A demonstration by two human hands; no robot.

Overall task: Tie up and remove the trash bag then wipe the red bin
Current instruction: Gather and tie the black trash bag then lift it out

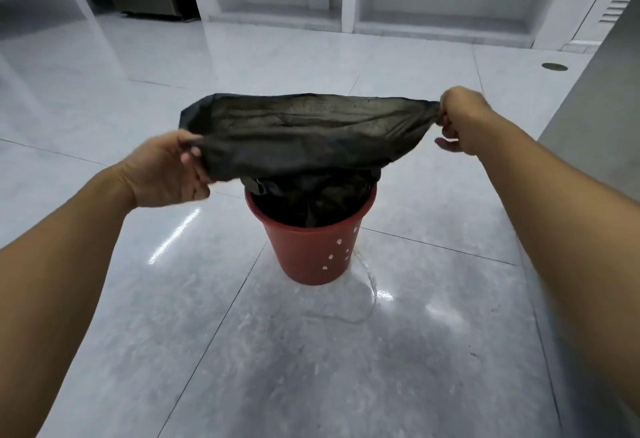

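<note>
Blk bag (304, 133), red white-specked bin (308, 250)

Two bare arms and hands of a person, seen from the wearer's own eye level. The left hand (166, 171) is broad, with fine short hairs along its upper edge and short, pale fingernails (186, 158) on the fingertips that show. Just behind it, the left wrist (128, 185) carries a few curved skin creases. Behind those, the left forearm (69, 264) runs uncovered and smooth, looking wider the nearer it comes to the camera. The right hand (464, 119) shows a rounded back with faint hairs along its outline. Behind it the right forearm (561, 230) is likewise uncovered as far as the picture's edge, and also looks widest near the camera.
</note>
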